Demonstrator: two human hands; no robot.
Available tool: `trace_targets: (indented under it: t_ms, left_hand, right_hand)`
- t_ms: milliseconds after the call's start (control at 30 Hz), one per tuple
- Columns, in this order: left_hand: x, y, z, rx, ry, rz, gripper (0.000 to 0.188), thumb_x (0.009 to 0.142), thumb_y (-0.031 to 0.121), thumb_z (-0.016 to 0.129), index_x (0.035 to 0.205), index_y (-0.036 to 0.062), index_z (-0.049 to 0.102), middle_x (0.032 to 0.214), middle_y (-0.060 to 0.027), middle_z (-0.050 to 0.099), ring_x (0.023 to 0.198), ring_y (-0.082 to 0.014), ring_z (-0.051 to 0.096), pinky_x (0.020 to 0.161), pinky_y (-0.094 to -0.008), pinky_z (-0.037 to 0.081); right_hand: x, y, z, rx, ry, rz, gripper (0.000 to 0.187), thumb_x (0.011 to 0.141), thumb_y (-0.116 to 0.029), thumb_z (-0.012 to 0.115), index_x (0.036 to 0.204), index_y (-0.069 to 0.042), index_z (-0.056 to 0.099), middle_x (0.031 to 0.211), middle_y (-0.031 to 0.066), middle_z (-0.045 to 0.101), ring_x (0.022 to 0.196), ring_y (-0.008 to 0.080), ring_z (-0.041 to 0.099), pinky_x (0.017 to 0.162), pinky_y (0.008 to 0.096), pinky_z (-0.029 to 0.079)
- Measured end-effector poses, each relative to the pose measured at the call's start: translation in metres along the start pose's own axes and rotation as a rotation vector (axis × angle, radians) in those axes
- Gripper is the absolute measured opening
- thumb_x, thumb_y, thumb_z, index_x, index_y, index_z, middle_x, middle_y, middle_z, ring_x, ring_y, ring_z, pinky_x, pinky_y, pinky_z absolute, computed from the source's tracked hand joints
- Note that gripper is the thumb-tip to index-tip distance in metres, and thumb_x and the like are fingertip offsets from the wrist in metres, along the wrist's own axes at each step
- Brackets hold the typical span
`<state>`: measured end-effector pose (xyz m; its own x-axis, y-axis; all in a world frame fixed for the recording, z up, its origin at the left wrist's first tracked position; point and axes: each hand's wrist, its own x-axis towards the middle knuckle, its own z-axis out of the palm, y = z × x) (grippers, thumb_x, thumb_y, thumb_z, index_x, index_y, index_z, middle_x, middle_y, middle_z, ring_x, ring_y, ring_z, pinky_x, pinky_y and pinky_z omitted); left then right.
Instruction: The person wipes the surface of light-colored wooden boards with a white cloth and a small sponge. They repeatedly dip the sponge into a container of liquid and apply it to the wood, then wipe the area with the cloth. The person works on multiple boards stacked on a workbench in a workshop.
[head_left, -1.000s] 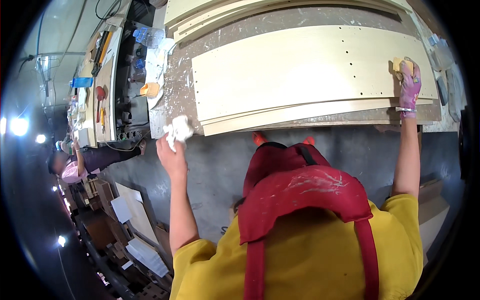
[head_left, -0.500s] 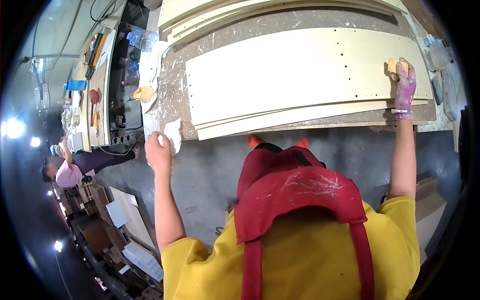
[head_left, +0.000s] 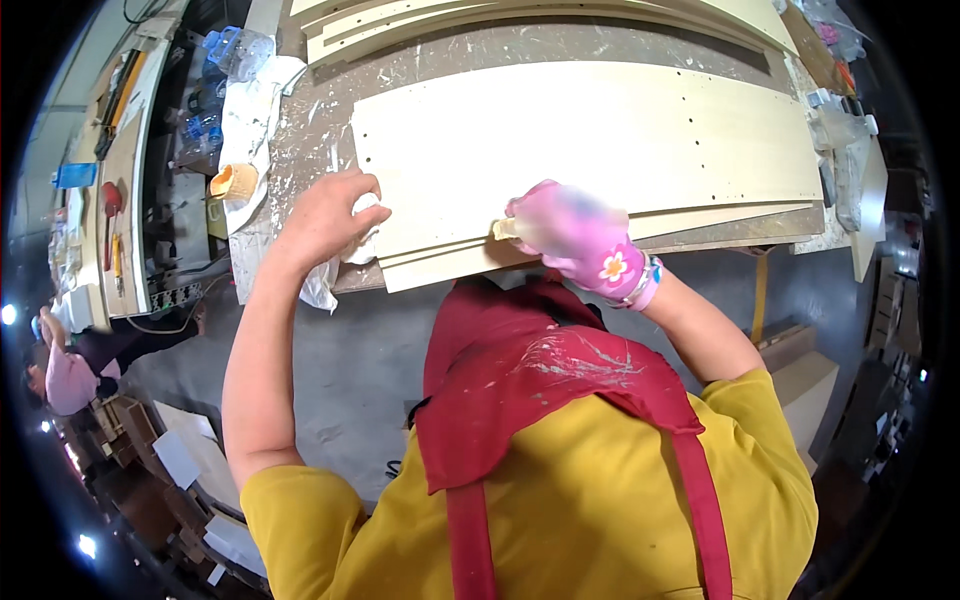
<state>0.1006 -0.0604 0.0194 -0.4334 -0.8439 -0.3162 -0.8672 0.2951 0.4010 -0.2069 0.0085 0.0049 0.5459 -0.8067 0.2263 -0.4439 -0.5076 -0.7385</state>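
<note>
A pale wooden board (head_left: 580, 130) with rows of small dark holes lies on top of a low stack on the workbench. My right hand (head_left: 580, 240), in a pink glove with a flower print and partly smeared by motion, grips a small yellowish sponge (head_left: 505, 230) at the board's front edge, left of its middle. My bare left hand (head_left: 325, 215) is by the board's left end, its fingers curled round a crumpled white cloth (head_left: 362, 228). Part of the cloth is hidden by the fingers.
More pale boards (head_left: 400, 35) are stacked along the bench's far side. An orange-lined cup (head_left: 235, 182) and a clear plastic bottle (head_left: 240, 52) are at the left on white sheeting. Plastic containers (head_left: 840, 125) stand at the right end. Another person (head_left: 75, 375) is at the far left.
My right hand has swept the sponge leftward from the board's right end along its front edge. My left hand has moved up to the board's left end with the white cloth.
</note>
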Motion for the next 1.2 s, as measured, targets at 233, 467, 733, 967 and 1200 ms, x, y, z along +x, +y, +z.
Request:
trace_targets:
  t_ms: [233, 467, 733, 967, 1200]
  left_hand:
    - [0.006, -0.018, -0.005, -0.103, -0.06, 0.106, 0.025, 0.082, 0.027, 0.064, 0.089, 0.0032, 0.061, 0.091, -0.0149, 0.062, 0.089, -0.0338, 0.059, 0.079, -0.0408, 0.046]
    - [0.008, -0.03, 0.0, -0.133, -0.052, 0.189, 0.028, 0.083, 0.029, 0.061, 0.091, 0.0024, 0.06, 0.092, -0.0161, 0.061, 0.09, -0.0354, 0.059, 0.079, -0.0418, 0.046]
    - [0.009, -0.032, -0.004, -0.133, -0.097, 0.21, 0.028, 0.084, 0.028, 0.059, 0.095, 0.0018, 0.062, 0.094, -0.0165, 0.062, 0.093, -0.0358, 0.059, 0.081, -0.0436, 0.045]
    - [0.015, -0.03, -0.007, -0.123, -0.159, 0.222, 0.029, 0.083, 0.028, 0.058, 0.098, 0.0024, 0.063, 0.097, -0.017, 0.063, 0.096, -0.0362, 0.059, 0.083, -0.0446, 0.045]
    - [0.031, -0.022, -0.036, -0.074, -0.086, 0.176, 0.022, 0.084, 0.024, 0.059, 0.092, 0.0033, 0.062, 0.094, -0.0157, 0.064, 0.093, -0.0317, 0.061, 0.086, -0.0395, 0.046]
  right_hand:
    - [0.017, -0.013, 0.024, -0.248, -0.11, 0.02, 0.045, 0.071, -0.006, 0.07, 0.114, -0.009, 0.056, 0.099, 0.0098, 0.058, 0.087, 0.0293, 0.061, 0.075, 0.0395, 0.048]
    - [0.036, -0.02, 0.06, -0.319, -0.163, -0.102, 0.029, 0.078, -0.011, 0.061, 0.106, -0.006, 0.056, 0.088, 0.0099, 0.059, 0.08, 0.0278, 0.063, 0.071, 0.0388, 0.051]
    - [0.049, -0.034, 0.074, -0.296, -0.073, -0.162, 0.032, 0.073, -0.007, 0.066, 0.105, -0.007, 0.058, 0.09, 0.0089, 0.059, 0.077, 0.028, 0.063, 0.066, 0.0385, 0.052]
    - [0.081, -0.052, 0.109, -0.264, -0.196, -0.144, 0.029, 0.075, -0.011, 0.063, 0.103, -0.006, 0.056, 0.094, 0.0091, 0.058, 0.082, 0.027, 0.063, 0.072, 0.0379, 0.051]
    - [-0.005, -0.04, 0.029, 0.16, 0.034, 0.422, 0.026, 0.086, -0.016, 0.06, 0.107, -0.002, 0.055, 0.092, 0.0126, 0.062, 0.082, 0.0241, 0.063, 0.07, 0.0355, 0.052]
